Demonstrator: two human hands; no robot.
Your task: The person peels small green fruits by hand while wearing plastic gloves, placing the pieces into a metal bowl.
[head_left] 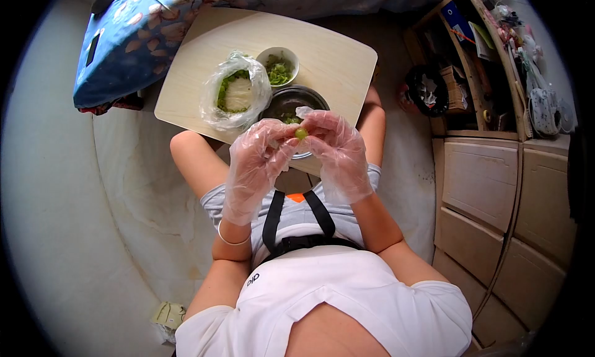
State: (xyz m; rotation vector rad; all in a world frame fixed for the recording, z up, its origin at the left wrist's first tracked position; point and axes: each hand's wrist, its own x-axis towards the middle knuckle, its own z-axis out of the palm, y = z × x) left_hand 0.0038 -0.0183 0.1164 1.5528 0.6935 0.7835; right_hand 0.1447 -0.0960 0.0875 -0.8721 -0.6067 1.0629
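Pale table (334, 53) beneath, both hands (260, 149) (339, 147) pinch a green piece (301, 134), partly blocking a metal bowl (302, 95) near a plastic bag (212, 100).

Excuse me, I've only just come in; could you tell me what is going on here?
A person sitting at a low table has a small green round piece between the fingertips of the left hand and right hand, both in clear plastic gloves. The hands are over the near side of a dark bowl with some green bits in it. Beyond it stands a white bowl of green pieces, and beside that an open plastic bag.
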